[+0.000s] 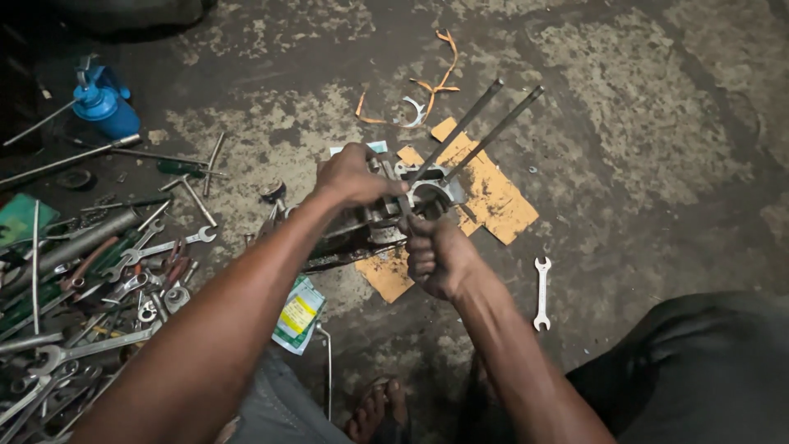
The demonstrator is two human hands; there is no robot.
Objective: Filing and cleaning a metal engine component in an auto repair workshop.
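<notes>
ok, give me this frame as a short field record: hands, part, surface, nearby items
left hand: resting on top of the metal engine part
right hand: closed in a fist at the part's near edge; what it grips is hidden
part: round bore, two long studs sticking up and away
surface: stained concrete floor, cardboard piece under the part
nearby: loose wrench to the right, pile of wrenches to the left, blue oil can

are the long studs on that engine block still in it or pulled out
In: both long studs rise from the engine block, which the left hand steadies.
</notes>
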